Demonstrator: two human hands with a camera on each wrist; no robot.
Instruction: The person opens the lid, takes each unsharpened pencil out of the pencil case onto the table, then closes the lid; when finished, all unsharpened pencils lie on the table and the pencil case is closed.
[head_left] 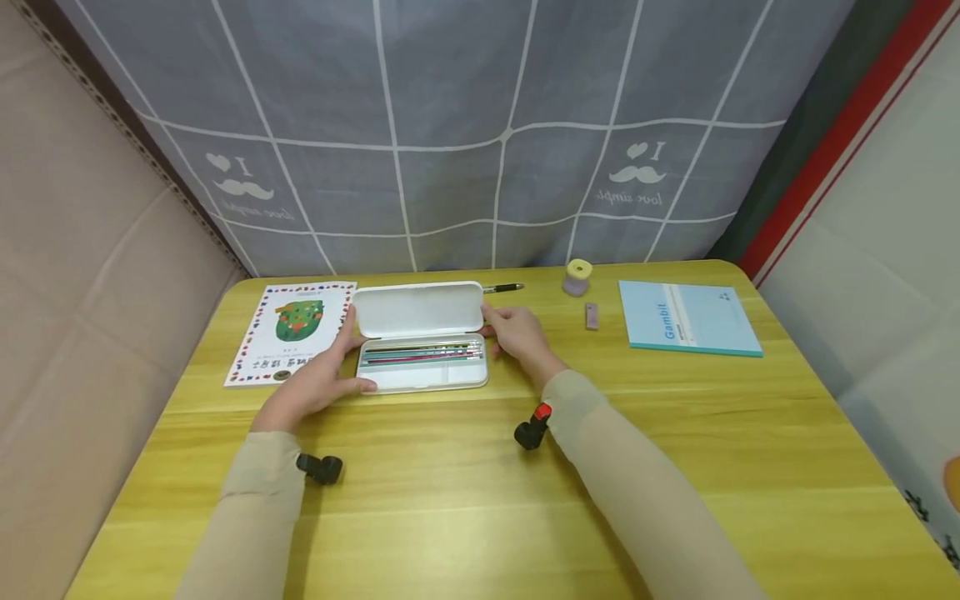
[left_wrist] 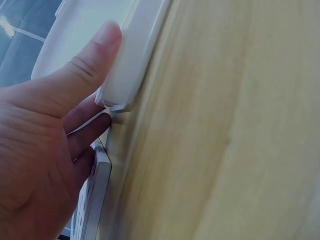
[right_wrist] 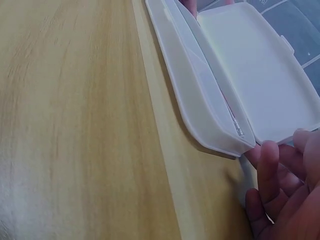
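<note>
A white pencil case (head_left: pixel 405 382) lies on the wooden table with its lid (head_left: pixel 418 310) raised toward the back. Several pencils (head_left: pixel 423 356) lie side by side in its lower half. At the left end, my left hand (head_left: pixel 315 381) holds the case. In the left wrist view its thumb (left_wrist: pixel 92 60) lies over the front rim, with the other fingers around the end. My right hand (head_left: pixel 520 336) pinches the lid's right edge near the hinge. The right wrist view shows the thumb and fingers (right_wrist: pixel 268 162) at that lower lid corner.
Left of the case lies a white booklet (head_left: pixel 251 337) with a green picture, partly behind my left hand. A black pen (head_left: pixel 506 287) sticks out behind the lid. Farther right are a yellow-topped round container (head_left: pixel 576 279), a small mauve block (head_left: pixel 592 317) and a light-blue notebook (head_left: pixel 708 321).
</note>
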